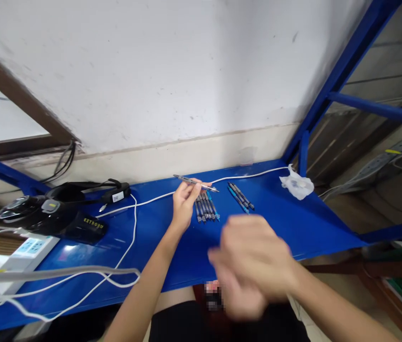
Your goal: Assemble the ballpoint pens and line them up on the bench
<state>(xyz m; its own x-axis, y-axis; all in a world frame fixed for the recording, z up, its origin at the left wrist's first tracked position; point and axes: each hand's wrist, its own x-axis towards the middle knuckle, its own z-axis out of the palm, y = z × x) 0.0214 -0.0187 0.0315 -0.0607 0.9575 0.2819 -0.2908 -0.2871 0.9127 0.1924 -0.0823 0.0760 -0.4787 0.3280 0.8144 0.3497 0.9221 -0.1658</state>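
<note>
While the grey pen (185, 179) is pinched in the left hand (183, 202) at mid-frame, a pen row (206, 208) and a smaller pen group (240, 197) lie rightward on the blue bench (272, 225). Lower right, the right hand (254, 261) blurs, its grip unclear.

Two hands (183, 200), one plastic bag (296, 184), at least eight pens (239, 197).
</note>
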